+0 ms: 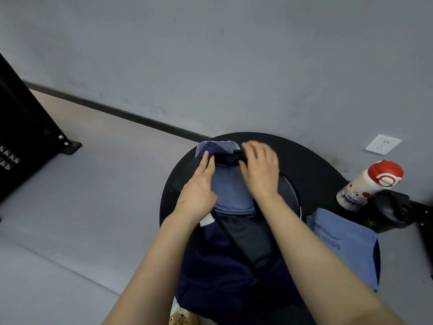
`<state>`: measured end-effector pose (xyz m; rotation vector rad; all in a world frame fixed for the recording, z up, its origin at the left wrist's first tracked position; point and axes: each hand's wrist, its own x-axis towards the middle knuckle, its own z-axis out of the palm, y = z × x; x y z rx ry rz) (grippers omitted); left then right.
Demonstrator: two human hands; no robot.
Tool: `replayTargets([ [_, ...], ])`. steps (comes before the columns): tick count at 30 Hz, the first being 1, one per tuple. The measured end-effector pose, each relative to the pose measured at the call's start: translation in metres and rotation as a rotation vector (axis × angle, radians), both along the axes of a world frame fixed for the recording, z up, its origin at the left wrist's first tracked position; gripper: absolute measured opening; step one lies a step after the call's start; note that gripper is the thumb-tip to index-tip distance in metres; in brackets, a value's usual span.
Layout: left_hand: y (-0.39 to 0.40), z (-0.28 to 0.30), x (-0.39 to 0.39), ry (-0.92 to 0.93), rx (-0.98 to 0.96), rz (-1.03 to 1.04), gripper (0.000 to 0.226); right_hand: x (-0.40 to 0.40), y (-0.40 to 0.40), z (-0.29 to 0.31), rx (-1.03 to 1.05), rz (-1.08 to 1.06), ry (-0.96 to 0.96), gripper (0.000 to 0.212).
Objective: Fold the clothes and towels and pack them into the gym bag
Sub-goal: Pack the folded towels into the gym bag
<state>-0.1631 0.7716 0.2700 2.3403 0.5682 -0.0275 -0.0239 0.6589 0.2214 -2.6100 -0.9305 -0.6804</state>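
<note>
Fingers [208, 163] on the left hand [199, 191] look pretty straight and relaxed, lying flat along the left edge of the folded blue towel [230, 191] where it meets the gym bag [218, 273]. Right hand [260, 170] sits on the far end of that towel, its fingers bent down over the black strap [228, 158] that crosses the bag's mouth, thumb tucked at the strap's underside; it's blurry, so whether it's actually pinching the strap or just pressing on it is hard to tell.

So the towel is lying on top of the navy gym bag, partly inside the opening, with its far end poking out past the strap. A black zip edge runs diagonally from under the left wrist down across the bag. A small white tag [206, 220] shows just below the left wrist. The bag itself takes up the near half of a round black bench [311, 165] and hangs over its front edge.

On the right of the bag, touching it, lies a second blue towel [344, 240], folded flat, with faint lettering on it. Further right stands a white bottle [367, 184] with a red cap and cartoon print, tilted in this wide view, and just beside it a black shaker cup [391, 209].

Beyond that: grey wall with a white socket [382, 144], dark skirting board, pale floor, and a black metal rack [25, 127] off to the left.
</note>
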Motion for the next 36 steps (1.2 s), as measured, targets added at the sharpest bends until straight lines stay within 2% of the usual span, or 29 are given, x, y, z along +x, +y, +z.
replayTargets([
  [2,-0.002,0.001,0.001,0.002,0.005,-0.012,0.09,-0.017,0.004,-0.016,0.009,0.295,-0.051,0.028],
  [4,-0.004,0.002,0.001,0.006,0.011,-0.018,0.088,-0.025,0.007,-0.034,-0.132,0.396,0.156,0.029],
  [6,-0.006,0.002,0.001,0.009,0.014,-0.023,0.087,-0.021,0.007,-0.051,-0.319,0.261,0.434,0.052],
  [9,-0.006,0.004,0.002,0.018,0.022,-0.019,0.087,-0.011,0.009,-0.07,-0.491,0.031,0.576,0.068],
  [14,-0.009,0.006,0.002,0.021,0.018,-0.026,0.087,-0.01,0.008,-0.088,-0.471,-0.049,0.753,0.071],
  [19,-0.007,0.007,0.001,0.01,0.01,-0.033,0.088,-0.008,0.006,-0.089,-0.447,-0.047,0.804,0.07],
  [22,-0.008,0.005,0.001,-0.003,0.006,-0.039,0.087,-0.012,0.01,-0.083,-0.494,-0.033,0.725,0.07],
  [25,-0.009,0.003,0.002,-0.009,-0.016,-0.041,0.088,-0.022,0.017,-0.076,-0.449,0.079,0.617,0.067],
  [29,-0.009,0.003,0.002,-0.018,-0.02,-0.045,0.089,-0.038,0.024,-0.076,-0.476,0.198,0.663,0.066],
  [36,-0.006,0.001,0.002,-0.029,-0.008,-0.062,0.088,-0.046,0.033,-0.086,-0.602,0.137,0.678,0.068],
])
